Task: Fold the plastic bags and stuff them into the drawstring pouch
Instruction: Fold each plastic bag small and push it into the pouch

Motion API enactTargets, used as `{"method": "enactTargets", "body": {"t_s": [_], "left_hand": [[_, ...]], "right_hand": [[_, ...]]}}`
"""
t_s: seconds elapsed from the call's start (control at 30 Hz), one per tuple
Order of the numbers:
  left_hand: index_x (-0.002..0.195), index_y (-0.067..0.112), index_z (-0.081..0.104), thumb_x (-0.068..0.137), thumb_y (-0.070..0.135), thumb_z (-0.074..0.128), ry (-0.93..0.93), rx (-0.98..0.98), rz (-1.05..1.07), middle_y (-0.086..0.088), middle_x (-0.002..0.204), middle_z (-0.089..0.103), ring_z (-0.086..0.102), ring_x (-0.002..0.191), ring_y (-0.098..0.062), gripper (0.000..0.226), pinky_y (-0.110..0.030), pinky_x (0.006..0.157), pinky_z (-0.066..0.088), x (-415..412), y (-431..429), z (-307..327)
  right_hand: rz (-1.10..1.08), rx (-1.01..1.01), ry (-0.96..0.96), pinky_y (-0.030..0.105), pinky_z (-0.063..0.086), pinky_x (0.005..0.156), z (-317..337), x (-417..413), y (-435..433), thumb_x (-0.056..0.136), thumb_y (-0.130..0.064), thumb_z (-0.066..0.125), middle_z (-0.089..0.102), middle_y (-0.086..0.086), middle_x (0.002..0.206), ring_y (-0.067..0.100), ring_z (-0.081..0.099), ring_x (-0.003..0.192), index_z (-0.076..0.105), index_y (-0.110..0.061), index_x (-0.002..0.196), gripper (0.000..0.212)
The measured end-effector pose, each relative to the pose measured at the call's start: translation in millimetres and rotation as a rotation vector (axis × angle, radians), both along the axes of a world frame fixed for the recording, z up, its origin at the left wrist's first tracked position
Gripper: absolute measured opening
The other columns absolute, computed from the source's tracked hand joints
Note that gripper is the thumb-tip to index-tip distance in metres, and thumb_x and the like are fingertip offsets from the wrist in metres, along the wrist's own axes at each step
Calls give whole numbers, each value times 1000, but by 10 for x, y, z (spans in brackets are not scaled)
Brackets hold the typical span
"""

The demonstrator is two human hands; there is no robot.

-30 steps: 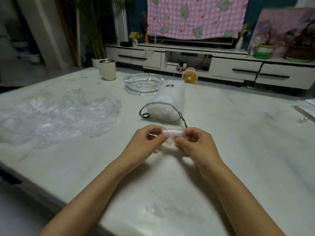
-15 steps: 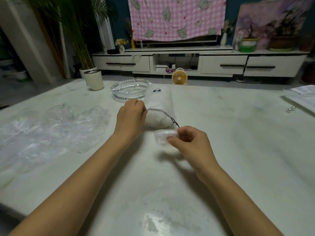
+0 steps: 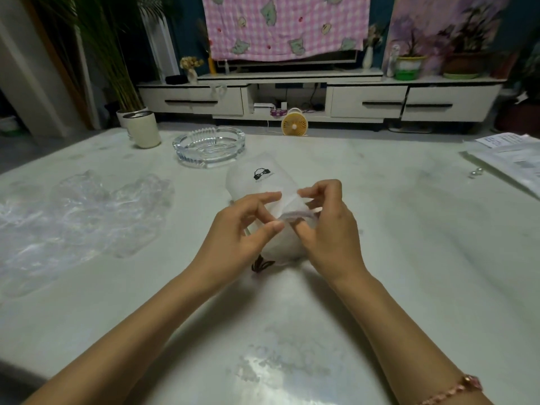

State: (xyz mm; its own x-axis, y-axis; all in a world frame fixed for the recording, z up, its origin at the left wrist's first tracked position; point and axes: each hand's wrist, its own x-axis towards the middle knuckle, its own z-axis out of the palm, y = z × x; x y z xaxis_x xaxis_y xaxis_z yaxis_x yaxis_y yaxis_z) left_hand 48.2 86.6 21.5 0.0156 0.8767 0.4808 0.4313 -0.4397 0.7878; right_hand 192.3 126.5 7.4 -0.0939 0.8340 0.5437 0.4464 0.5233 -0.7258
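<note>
A white drawstring pouch (image 3: 263,182) with a black logo is lifted off the table, its bottom pointing away from me. My left hand (image 3: 239,232) pinches the rim of its mouth between thumb and fingers. My right hand (image 3: 327,229) is at the same opening, fingers curled round a small folded plastic bag (image 3: 305,219) that they mostly hide. The black drawstring (image 3: 261,264) dangles below the hands. A heap of loose clear plastic bags (image 3: 81,211) lies on the table to the left.
A glass ashtray (image 3: 209,147) and a cream cup (image 3: 143,130) stand at the back left of the marble table (image 3: 409,258). Papers (image 3: 511,159) and small beads (image 3: 474,172) lie at the right edge. Beyond are a small fan (image 3: 294,122) and a TV cabinet.
My left hand let go of the folded bag, reached to the pouch and lifted its mouth. My right hand brought the folded bag up to that opening.
</note>
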Motion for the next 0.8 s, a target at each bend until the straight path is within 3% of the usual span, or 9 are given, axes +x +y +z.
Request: {"method": "enactTargets", "body": {"t_s": [0.1, 0.2, 0.3, 0.4, 0.5, 0.57, 0.63, 0.73, 0.8], "left_hand": [[68, 28, 52, 78, 26, 65, 103, 42, -23, 11, 127, 57, 45, 127, 0, 17, -25, 106, 37, 118, -91, -57], [73, 29, 48, 83, 13, 61, 257, 181, -54, 7, 131, 52, 34, 134, -1, 23, -14, 107, 28, 270, -140, -113], [83, 16, 54, 90, 16, 51, 335, 231, -11, -4, 135, 52, 34, 134, -10, 7, -16, 107, 28, 299, -79, -217], [97, 4, 59, 89, 15, 43, 510, 331, 109, -15, 134, 54, 43, 129, -24, 21, -26, 102, 36, 249, 12, -371], [102, -4, 63, 85, 11, 41, 638, 305, 232, -23, 129, 56, 54, 119, -36, 31, -37, 92, 48, 182, 166, -407], [93, -5, 62, 82, 5, 43, 643, 222, 330, -26, 126, 56, 55, 116, -42, 24, -47, 89, 48, 82, 329, -380], [92, -3, 61, 79, -5, 46, 632, 127, 400, -26, 127, 55, 50, 122, -43, 19, -51, 93, 48, -21, 478, -350], [129, 6, 52, 87, -1, 44, 670, -27, 461, -14, 148, 35, 24, 141, -30, 43, -45, 114, 20, -190, 536, -361], [139, 11, 42, 92, 6, 43, 691, -77, 567, -10, 153, 28, 16, 144, -24, 47, -41, 115, 8, -357, 476, -395]], "right_hand": [[-77, 20, -70, 26, 33, 63, -32, 9, 38, 66, 2, 70, 51, -6, 96, 14, 46, 78, 32, -25, 98, 57], [-155, 31, -72, 28, 30, 59, -35, 8, 15, 66, 6, 63, 49, -2, 88, 16, 44, 71, 36, -21, 93, 47], [-153, -99, -33, 28, 31, 59, 14, 42, 53, 71, 8, 53, 47, -1, 83, 16, 43, 73, 42, -16, 91, 33], [-10, -218, 32, 15, 33, 58, 59, 64, 125, 72, 8, 54, 48, 0, 85, 10, 43, 69, 47, -18, 90, 33], [99, -227, 47, 8, 38, 68, 85, 53, 117, 76, 3, 59, 55, 3, 100, 7, 50, 80, 51, -21, 99, 34], [103, -205, 9, 18, 41, 85, 79, 29, 71, 78, -1, 60, 54, -3, 108, 13, 50, 99, 54, -20, 109, 37], [53, -132, -95, 25, 36, 93, 53, 28, 4, 77, -1, 57, 53, -5, 110, 16, 45, 109, 53, -16, 116, 42], [42, -41, -214, 26, 32, 95, 7, 14, -65, 79, -1, 56, 55, 1, 120, 20, 43, 113, 53, -12, 121, 43], [42, -24, -258, 28, 32, 96, 1, 17, -82, 81, -2, 55, 55, 4, 121, 22, 44, 114, 53, -11, 120, 40]]}}
